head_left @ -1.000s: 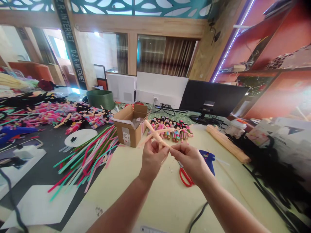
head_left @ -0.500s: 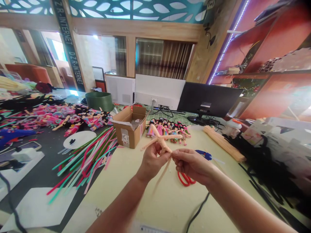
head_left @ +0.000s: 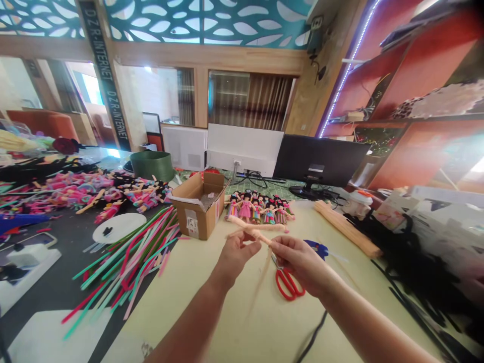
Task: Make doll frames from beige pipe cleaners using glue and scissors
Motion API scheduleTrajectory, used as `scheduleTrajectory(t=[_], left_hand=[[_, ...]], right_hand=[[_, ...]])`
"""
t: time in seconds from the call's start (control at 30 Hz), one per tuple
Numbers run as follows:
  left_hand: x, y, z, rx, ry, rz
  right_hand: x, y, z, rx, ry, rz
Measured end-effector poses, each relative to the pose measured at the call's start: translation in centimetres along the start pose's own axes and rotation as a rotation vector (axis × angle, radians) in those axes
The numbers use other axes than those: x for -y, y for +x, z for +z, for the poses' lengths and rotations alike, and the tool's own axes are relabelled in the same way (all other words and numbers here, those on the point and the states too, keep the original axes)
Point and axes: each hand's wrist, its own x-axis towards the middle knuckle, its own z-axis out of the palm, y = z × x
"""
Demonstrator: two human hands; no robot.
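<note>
Black cord [head_left: 315,337], one, laid across the near part of the pale-topped table [head_left: 242,322]. White sheet [head_left: 56,335], one, placed at near left. Red-handled scissors [head_left: 290,285], one pair, laid flat just beside the right hand [head_left: 298,259], by which their blades are partly hidden. Peach figure [head_left: 259,234], one, crossed in form, held raised above the table between the two hands; its near end is pinched in the right grip, thumb and fingers together. The left hand [head_left: 234,254] is set at the figure's middle, thumb and fingers partly spread; whether that grip is closed on it cannot be told. A thin peach strand [head_left: 260,280], blurred, is hung below. Blue tool [head_left: 316,248], one, partly hidden beyond the right hand. Fuzzy stems [head_left: 132,262], green, red and pink, heaped at left. White disc [head_left: 119,227], one, placed beyond them. Peach bundle [head_left: 348,228], one, laid at right. Cardboard box [head_left: 189,217], one, open-topped. Small dolls [head_left: 247,206], dark-haired, grouped to its right. Monitors, white [head_left: 245,146] and black [head_left: 321,159], stood behind.
</note>
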Motion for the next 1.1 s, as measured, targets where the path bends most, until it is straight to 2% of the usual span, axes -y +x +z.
scheduleTrajectory(t=[0.17, 0.3, 0.33, 0.43, 0.47, 0.53, 0.6, 0.7, 0.77, 0.87, 0.93, 1.0, 1.03, 1.1], left_hand=[[1.6, 0.9, -0.8, -0.151, 0.068, -0.136], [1.9, 1.9, -3.1, -0.405, 0.011, -0.236], [1.5, 2.1, -3.8, -0.443, -0.016, -0.231], [-1.0, 2.0, -5.2, -0.558, 0.070, -0.013], [-2.1, 1.8, -5.2, -0.534, 0.147, 0.062], [-4.1, 1.2, -4.5, -0.335, 0.343, 0.132], [-5.7, 0.5, -3.1, -0.125, 0.553, 0.156], [-7.0, -0.2, -0.8, 0.065, 0.896, 0.301], [-7.3, -0.3, 0.2, 0.241, 0.964, 0.346], [-7.3, -0.3, 1.0, 0.488, 0.846, 0.184], [-7.0, -0.4, 1.2, 0.540, 0.753, 0.030], [-6.8, -0.7, 1.5, 0.516, 0.715, -0.044], [-6.7, -0.9, 1.7, 0.486, 0.718, -0.035], [-6.5, -1.2, 2.2, 0.409, 0.765, 0.067]], right_hand=[[-1.0, 1.1, -1.1, -0.195, -0.348, -0.182], [-1.4, 0.7, -2.1, -0.315, -0.714, -0.395], [-1.5, 0.5, -2.3, -0.330, -0.797, -0.460], [-1.6, -0.1, -2.6, -0.285, -0.956, -0.649], [-1.6, -0.3, -2.6, -0.255, -0.985, -0.704], [-1.4, -0.6, -2.5, -0.210, -1.021, -0.800], [-1.0, -1.0, -2.3, -0.179, -1.046, -0.872], [-0.2, -2.0, -2.0, -0.133, -1.089, -0.927], [0.2, -2.7, -1.9, -0.086, -1.130, -0.943], [0.6, -3.6, -2.0, -0.032, -1.199, -0.940], [0.7, -3.9, -2.2, -0.020, -1.226, -0.934], [0.8, -4.0, -2.3, -0.023, -1.225, -0.934], [0.8, -4.0, -2.4, -0.037, -1.210, -0.937], [0.9, -4.0, -2.4, -0.081, -1.154, -0.931]])
